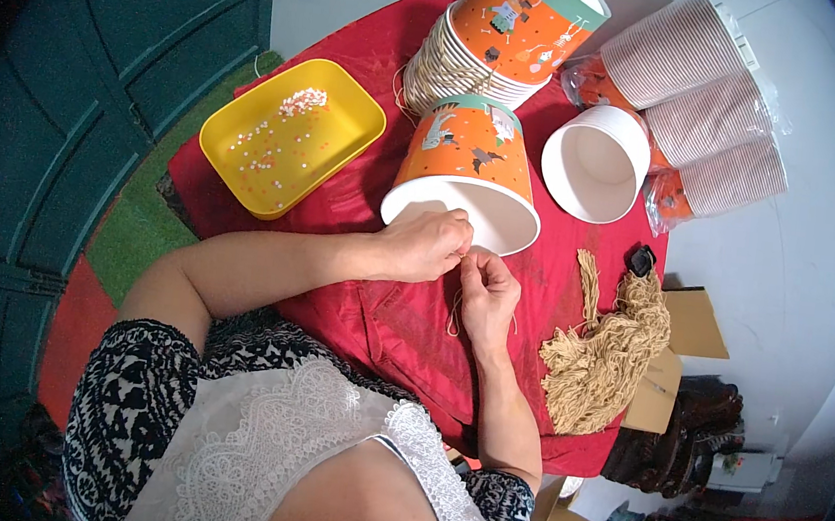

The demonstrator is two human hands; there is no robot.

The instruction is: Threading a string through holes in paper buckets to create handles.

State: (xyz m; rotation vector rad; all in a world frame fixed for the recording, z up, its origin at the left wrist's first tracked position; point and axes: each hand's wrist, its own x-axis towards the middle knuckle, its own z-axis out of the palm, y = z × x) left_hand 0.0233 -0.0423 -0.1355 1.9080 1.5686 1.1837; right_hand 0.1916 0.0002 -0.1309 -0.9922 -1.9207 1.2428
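On the red-clothed table (384,343), whose near edge is partly hiding behind the person's body, one yellow tray (337,140) is sitting by the left edge, holding white and orange beads (304,101) too small and scattered to count. The left hand (429,247) is curling its fingers at the mouth of one orange bucket (468,150), covering part of its rim; I cannot tell what it is gripping. That bucket is lying tilted around the table's middle, its mouth facing the near edge. Behind it, at the far edge, one bucket stack (471,65) is leaning, its rims too tightly nested to count. The right hand (490,293), fingertips close to the left's, is pinching a thin cord (453,319) that is partly vanishing behind the fingers. One white bucket (596,164) is opening toward the near edge, right of the middle. Three wrapped stacks (708,118) are hiding the far right corner; their plastic is blurring the layers. One tan bundle (601,354) of strands is lying along the right edge, and beyond that edge one cardboard box (653,394) is showing partly.
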